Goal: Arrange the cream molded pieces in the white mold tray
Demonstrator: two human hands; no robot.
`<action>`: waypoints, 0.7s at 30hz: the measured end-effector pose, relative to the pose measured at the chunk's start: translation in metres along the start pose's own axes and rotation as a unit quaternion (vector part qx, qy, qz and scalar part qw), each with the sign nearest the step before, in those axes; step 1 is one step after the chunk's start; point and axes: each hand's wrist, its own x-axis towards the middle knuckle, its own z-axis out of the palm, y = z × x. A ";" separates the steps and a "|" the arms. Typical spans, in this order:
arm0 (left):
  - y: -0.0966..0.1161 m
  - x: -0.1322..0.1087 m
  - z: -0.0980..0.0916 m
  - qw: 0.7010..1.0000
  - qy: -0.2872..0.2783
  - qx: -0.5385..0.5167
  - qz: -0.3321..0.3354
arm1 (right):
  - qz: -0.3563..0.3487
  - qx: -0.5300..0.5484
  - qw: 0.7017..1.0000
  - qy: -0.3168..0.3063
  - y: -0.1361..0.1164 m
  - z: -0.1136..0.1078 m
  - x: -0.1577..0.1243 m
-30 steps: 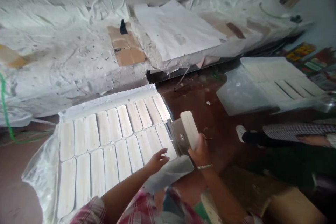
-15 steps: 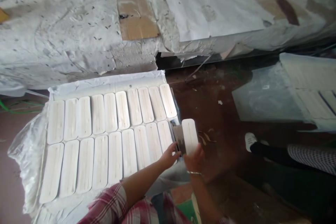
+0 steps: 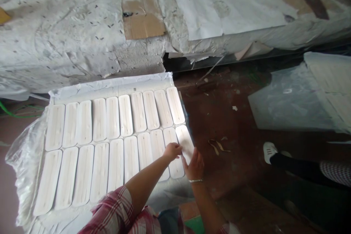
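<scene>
Two rows of white oblong blocks (image 3: 115, 131) lie side by side on a plastic-covered board (image 3: 90, 89) on the floor. The last block (image 3: 184, 140) of the near row lies at the right end. My right hand (image 3: 194, 163) rests on its near end with fingers flat and stretched. My left hand (image 3: 172, 151) touches the seam between that block and its neighbour, fingers curled and pressed down, holding nothing.
A low platform covered in crumpled white paper (image 3: 68, 33) with a cardboard patch (image 3: 141, 14) lies beyond the board. Another person's leg and white shoe (image 3: 270, 150) rest on the dark floor at right. More white blocks under plastic sheet (image 3: 301, 98) lie far right.
The stack of blocks my right hand held upright has been laid down at the right end of the near row. Both hands now rest on it.
</scene>
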 end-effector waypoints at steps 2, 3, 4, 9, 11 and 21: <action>0.003 0.003 -0.006 1.000 0.009 0.009 -0.003 | 0.001 0.006 1.000 -0.009 -0.002 -0.001 0.002; 0.004 0.004 -0.008 1.000 0.008 0.019 0.001 | 0.005 0.007 1.000 -0.015 -0.003 -0.002 0.004; 0.004 0.004 -0.009 0.999 0.008 0.032 0.007 | 0.010 0.007 1.000 -0.022 -0.003 -0.003 0.006; 0.005 -0.001 -0.017 0.981 0.054 0.155 0.106 | 0.035 -0.020 0.995 -0.091 -0.003 -0.013 0.017; 0.007 -0.003 -0.023 0.940 0.084 0.278 0.182 | 0.040 -0.038 0.991 -0.124 -0.004 -0.020 0.021; -0.001 0.025 -0.029 0.713 0.022 0.655 0.251 | 0.016 -0.150 0.960 -0.236 -0.010 -0.038 0.037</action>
